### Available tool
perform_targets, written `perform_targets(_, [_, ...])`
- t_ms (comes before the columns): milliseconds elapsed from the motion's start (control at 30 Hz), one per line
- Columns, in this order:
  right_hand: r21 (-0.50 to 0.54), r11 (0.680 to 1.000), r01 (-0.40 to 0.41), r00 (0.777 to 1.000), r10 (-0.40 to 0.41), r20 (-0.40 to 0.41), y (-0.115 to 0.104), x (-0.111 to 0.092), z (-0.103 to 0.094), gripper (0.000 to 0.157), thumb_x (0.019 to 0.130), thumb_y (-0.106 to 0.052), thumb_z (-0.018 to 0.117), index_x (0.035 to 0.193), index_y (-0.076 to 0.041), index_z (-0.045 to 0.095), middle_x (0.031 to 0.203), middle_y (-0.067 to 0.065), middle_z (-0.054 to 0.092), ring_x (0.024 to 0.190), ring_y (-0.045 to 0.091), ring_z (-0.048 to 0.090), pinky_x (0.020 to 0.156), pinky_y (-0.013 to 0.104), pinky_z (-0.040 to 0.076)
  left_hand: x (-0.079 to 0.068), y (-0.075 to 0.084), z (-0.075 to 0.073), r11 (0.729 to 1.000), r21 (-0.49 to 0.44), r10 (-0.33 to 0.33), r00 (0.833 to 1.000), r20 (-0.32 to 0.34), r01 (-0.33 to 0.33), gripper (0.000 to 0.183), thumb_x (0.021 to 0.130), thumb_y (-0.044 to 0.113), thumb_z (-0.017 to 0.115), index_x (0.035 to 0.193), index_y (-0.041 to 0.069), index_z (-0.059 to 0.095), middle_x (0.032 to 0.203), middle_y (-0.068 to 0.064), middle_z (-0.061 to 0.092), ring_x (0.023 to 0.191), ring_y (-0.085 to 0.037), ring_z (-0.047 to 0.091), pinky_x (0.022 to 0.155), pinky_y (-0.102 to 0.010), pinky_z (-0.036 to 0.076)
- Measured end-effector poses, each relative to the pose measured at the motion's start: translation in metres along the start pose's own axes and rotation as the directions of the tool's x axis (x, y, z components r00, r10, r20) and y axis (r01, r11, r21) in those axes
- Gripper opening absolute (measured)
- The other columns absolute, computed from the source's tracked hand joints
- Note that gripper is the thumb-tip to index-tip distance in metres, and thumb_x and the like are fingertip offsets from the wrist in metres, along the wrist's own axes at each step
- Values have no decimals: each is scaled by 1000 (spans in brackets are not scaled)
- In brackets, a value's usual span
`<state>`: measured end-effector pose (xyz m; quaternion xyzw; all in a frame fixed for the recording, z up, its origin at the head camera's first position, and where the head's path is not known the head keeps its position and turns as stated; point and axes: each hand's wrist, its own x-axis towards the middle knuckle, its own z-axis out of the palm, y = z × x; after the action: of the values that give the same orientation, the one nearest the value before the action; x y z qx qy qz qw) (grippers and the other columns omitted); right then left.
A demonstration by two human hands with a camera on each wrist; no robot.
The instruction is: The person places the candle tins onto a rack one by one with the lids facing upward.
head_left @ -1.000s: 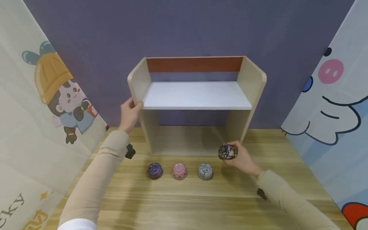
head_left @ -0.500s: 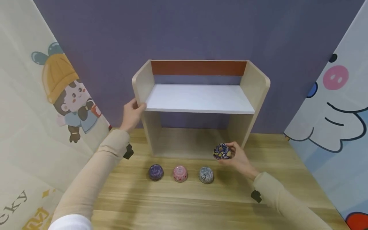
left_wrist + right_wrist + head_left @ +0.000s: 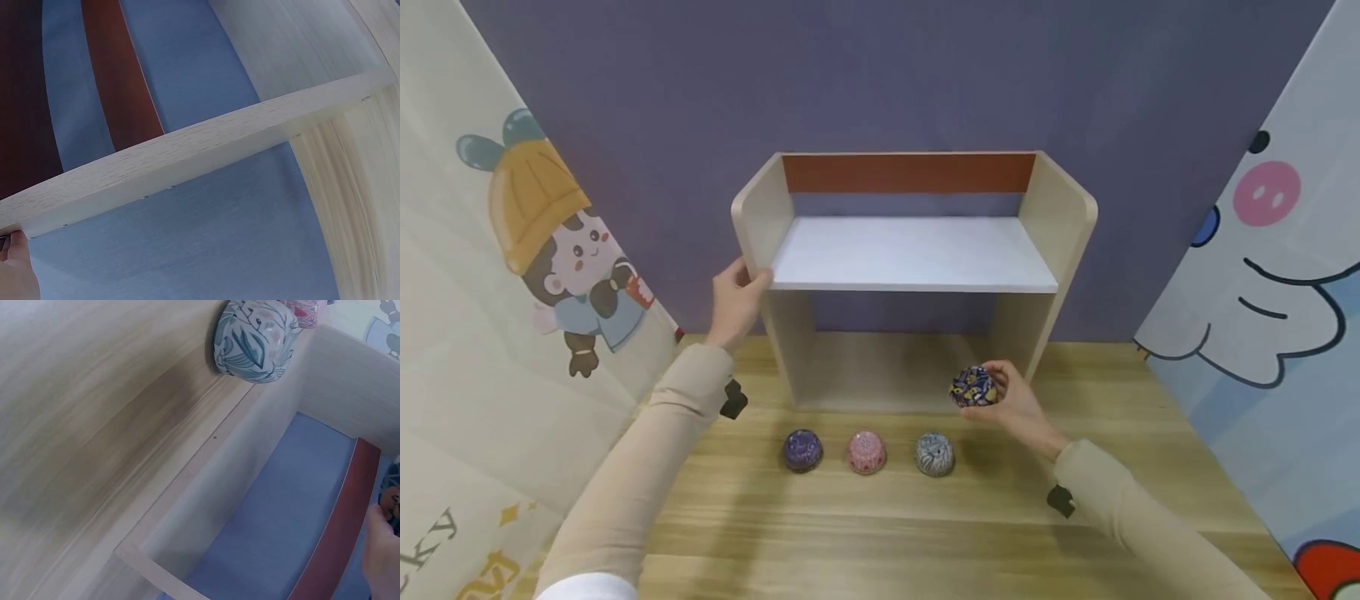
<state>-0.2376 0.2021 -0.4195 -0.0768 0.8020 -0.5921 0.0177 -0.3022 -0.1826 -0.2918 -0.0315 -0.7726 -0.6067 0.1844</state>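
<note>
A small two-tier wooden shelf (image 3: 913, 287) stands on the table. My left hand (image 3: 736, 307) grips its left side panel (image 3: 763, 212), thumb on the front edge at the height of the white board. In the left wrist view that hand (image 3: 17, 272) shows only at the lower left corner. My right hand (image 3: 1017, 408) pinches a round dark blue tin (image 3: 973, 387) with a yellow floral pattern, held at the front of the lower compartment. At the right edge of the right wrist view, the blue tin (image 3: 392, 499) is partly cut off beside the fingers.
In a row before the shelf sit a purple tin (image 3: 802, 451), a pink tin (image 3: 867, 452) and a white tin (image 3: 935, 454) with grey-blue leaves. Printed cloths hang left and right, a plain purple-blue one behind. The wooden table (image 3: 887, 542) extends toward me.
My right hand has carried the blue tin left and slightly up, across the front of the lower compartment. The left hand keeps its grip on the panel. The head view shifts a little.
</note>
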Motion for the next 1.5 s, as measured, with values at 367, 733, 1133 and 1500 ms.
perform_targets(367, [-44,998,49,997,-47,61,-12,7,3,80,66,-16,81,134,-9,41,128,20,48,114,33,50,91,32,49,7,-5,0,1000,-1,5,1000,-16,-5,46,89,18,54,134,9,46,130,-17,53,110,-22,54,96,-34,46])
perform_targets(733, [-40,997,71,992,-66,112,-18,9,9,77,66,-15,81,133,-14,44,126,19,50,105,29,55,79,26,53,3,-8,0,1000,-3,3,1000,-27,-3,46,89,18,53,134,9,46,129,-17,54,109,-22,55,96,-34,47])
perform_targets(1133, [-70,994,79,990,-70,126,-26,4,2,71,68,-22,80,131,-16,47,126,16,51,106,28,54,81,27,51,2,-5,2,1000,-17,9,1000,-5,-9,46,90,19,53,135,10,45,131,-17,52,113,-26,53,98,-40,45])
perform_targets(1500, [-102,990,97,989,-85,118,-45,7,4,72,67,-22,81,131,-14,48,126,17,51,106,28,54,81,26,51,2,-5,0,1000,-11,10,1000,-7,-10,46,89,19,53,134,10,46,130,-16,53,112,-24,53,97,-37,46])
